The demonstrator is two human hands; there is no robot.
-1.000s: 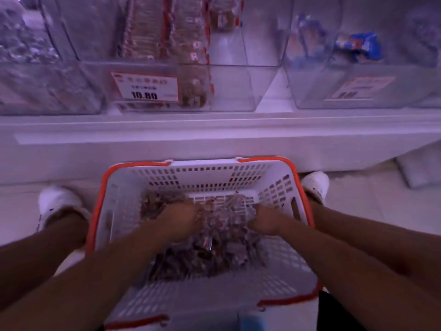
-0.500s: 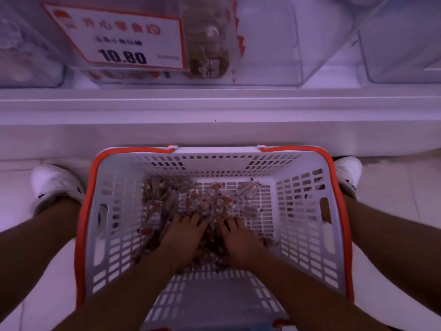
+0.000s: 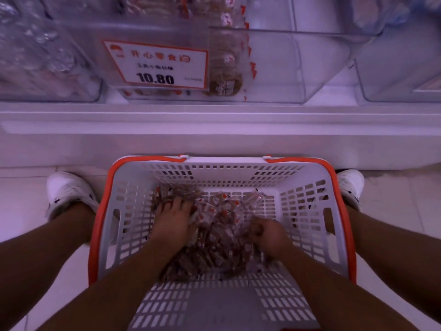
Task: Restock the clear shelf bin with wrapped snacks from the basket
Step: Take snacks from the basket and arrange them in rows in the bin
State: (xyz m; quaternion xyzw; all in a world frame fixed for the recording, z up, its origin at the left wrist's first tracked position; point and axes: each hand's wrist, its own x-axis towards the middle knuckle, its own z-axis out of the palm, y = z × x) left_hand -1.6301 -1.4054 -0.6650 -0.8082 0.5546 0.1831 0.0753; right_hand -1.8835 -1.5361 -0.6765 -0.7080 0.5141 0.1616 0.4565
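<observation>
Head view, stock on hand:

Item: basket [image 3: 307,211], white perforated plastic with orange rim, on the floor between our shoes.

Item: wrapped snacks [image 3: 222,237], a loose heap on the basket's floor, lying between and beneath both hands. Small clear packets with red marks. We judge them light, soft and crinkly, slippery against each other, prone to spilling from a scoop. Best taken from the two flanks of the heap, palms pressing inward and under, not from the top.

Item: left hand [image 3: 173,220], fingers spread and laid flat over the heap's left side, tips reaching the far packets.

Item: right hand [image 3: 267,235], fingers curled into the heap's right edge, gripping a bunch of packets.

Item: clear shelf bin [image 3: 298,65], above and beyond both hands on the shelf, largely bare on its right side, with one column of packets standing at its left.

Item: price card [image 3: 162,64], reading 10.80, on the bin front, up and beyond the left hand.
</observation>
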